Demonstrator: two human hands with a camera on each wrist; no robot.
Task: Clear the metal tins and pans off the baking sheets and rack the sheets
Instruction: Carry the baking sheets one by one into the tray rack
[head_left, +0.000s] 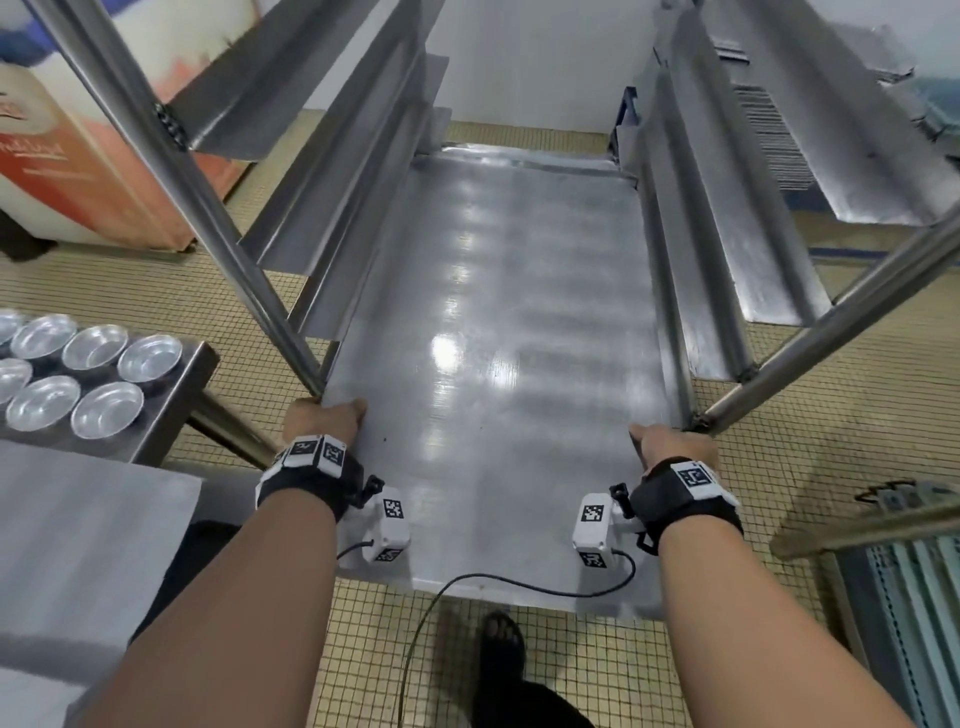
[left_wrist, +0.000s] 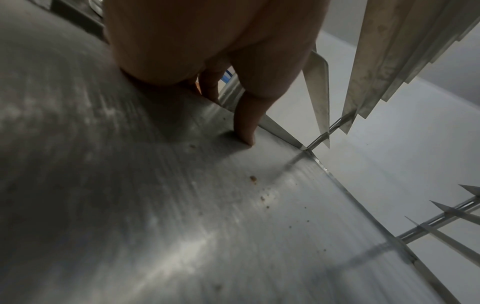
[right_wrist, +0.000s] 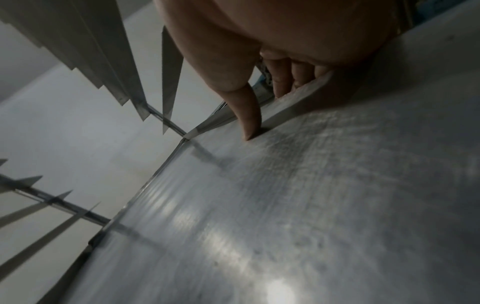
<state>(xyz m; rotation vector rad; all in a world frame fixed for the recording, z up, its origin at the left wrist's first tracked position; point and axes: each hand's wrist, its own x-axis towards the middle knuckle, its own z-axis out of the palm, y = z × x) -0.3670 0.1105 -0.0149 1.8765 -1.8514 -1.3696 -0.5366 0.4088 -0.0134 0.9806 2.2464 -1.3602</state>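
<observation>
A large bare metal baking sheet (head_left: 493, 332) lies partway inside the steel rack (head_left: 332, 171), resting between the angled side rails. My left hand (head_left: 324, 418) grips the sheet's left edge, thumb on top (left_wrist: 245, 131) and fingers curled under. My right hand (head_left: 670, 444) grips the right edge the same way, thumb pressed on the surface (right_wrist: 250, 125). The sheet's near end sticks out of the rack toward me. Several round metal tins (head_left: 96, 348) stand on the table at the left. A few crumbs (left_wrist: 253, 179) lie on the sheet.
The steel table (head_left: 171, 410) with the tins stands left of the rack; a second flat sheet (head_left: 78, 545) lies nearer me. A red-and-white cabinet (head_left: 67, 156) is at the far left. More rack rails (head_left: 769, 208) rise on the right. Tiled floor and my foot (head_left: 501, 644) below.
</observation>
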